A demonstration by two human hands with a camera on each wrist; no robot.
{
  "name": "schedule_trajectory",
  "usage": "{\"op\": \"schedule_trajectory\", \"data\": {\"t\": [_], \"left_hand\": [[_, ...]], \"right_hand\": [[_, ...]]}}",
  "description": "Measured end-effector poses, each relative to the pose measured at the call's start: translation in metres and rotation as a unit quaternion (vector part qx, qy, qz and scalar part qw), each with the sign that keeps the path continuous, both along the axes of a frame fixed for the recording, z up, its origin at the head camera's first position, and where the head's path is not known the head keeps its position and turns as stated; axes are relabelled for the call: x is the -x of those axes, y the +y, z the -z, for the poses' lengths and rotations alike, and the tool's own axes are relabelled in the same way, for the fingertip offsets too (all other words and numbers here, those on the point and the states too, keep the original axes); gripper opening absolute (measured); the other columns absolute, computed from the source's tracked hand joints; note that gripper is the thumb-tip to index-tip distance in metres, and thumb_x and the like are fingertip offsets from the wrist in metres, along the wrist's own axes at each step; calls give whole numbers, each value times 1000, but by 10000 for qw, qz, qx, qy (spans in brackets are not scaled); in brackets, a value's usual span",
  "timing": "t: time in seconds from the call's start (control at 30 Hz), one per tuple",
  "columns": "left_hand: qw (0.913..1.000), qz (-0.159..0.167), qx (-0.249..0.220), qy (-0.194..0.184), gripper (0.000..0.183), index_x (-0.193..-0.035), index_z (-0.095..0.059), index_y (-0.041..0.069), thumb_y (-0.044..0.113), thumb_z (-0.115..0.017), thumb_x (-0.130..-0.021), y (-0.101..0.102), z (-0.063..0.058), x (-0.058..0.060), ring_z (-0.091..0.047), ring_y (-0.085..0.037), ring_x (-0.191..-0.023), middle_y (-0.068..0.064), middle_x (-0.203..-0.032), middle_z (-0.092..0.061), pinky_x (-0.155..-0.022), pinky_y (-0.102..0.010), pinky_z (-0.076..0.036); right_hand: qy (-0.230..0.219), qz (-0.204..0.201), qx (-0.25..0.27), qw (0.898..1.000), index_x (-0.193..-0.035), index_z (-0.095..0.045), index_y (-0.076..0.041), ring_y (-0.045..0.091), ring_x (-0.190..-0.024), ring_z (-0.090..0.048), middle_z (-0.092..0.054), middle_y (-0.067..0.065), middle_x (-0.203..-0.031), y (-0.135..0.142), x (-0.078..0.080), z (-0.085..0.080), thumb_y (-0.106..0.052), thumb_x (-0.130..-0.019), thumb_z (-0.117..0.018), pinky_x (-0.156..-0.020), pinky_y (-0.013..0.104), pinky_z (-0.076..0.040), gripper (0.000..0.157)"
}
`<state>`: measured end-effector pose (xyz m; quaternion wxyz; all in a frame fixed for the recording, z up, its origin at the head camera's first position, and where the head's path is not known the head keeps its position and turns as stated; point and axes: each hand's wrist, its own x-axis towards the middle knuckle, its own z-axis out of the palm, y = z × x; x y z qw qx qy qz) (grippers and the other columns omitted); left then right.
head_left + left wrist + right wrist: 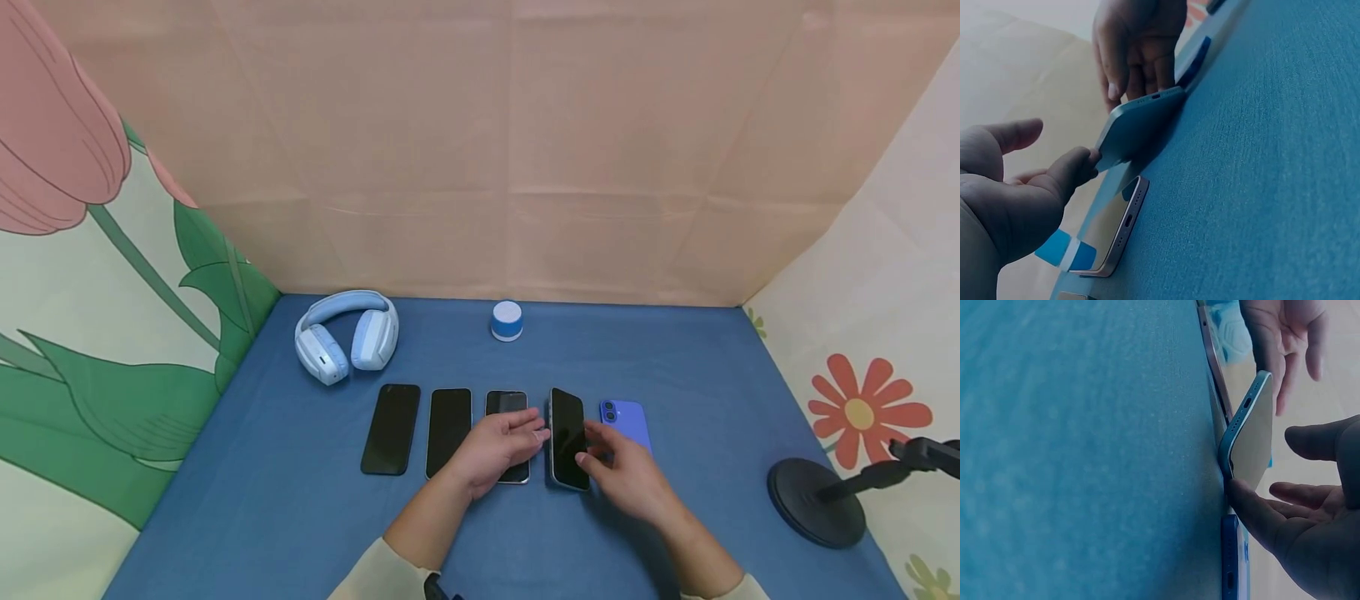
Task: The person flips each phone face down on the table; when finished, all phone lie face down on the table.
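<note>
A smartphone (567,440) with a dark screen and pale edges stands tilted between both hands, its left edge raised off the blue cloth. My left hand (501,450), palm turned up, touches that raised edge with its fingertips; its thumb is free in the left wrist view. At the lower right edge, fingers of my right hand (1316,519) touch the phone, and the thumb hovers apart from the screen. Under my left hand lies another phone (514,473), partly covered. A purple phone (633,421) lies back up beside my right hand, which hides part of it.
Two more dark-screened phones, one at the far left (391,429) and one beside it (447,425), lie in the row. White-blue headphones (375,340) and a small blue-and-white round container (507,321) stand behind. A black stand's round base (816,503) is at right.
</note>
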<state>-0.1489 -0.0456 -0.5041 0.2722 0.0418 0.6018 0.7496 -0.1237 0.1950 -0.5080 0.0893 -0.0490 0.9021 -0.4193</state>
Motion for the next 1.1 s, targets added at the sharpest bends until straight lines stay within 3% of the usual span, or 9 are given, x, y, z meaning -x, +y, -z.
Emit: {"op": "schedule_trajectory", "data": {"t": [0.57,0.83,1.1], "left_hand": [[9991,12,-387,-159,58,-156,-41,-4,9,-62,-104,4,-7,-1,-56,-26,-138,-15,-152,-54,-108,-32,-48],[9980,21,-580,-256,58,-155,-40,-6,11,-63,-104,7,-11,-1,-56,-26,-137,-16,-152,-55,-105,-31,-50],[9967,28,-730,-366,53,-153,-45,-5,9,-62,-105,9,-13,0,-57,-27,-136,-19,-151,-54,-104,-32,-51]], "right_hand": [[78,-62,63,9999,-144,-59,-5,25,-110,-69,-71,11,-126,-5,0,-1,-26,-99,-71,-91,46,-57,51],[-75,-168,363,9992,-145,-59,-7,24,-117,-68,-67,9,-136,-7,2,0,-28,-102,-69,-100,49,-54,50],[-79,-271,631,9976,-146,-59,-9,25,-124,-65,-68,9,-136,-4,2,1,-33,-103,-67,-107,52,-49,51]]}}
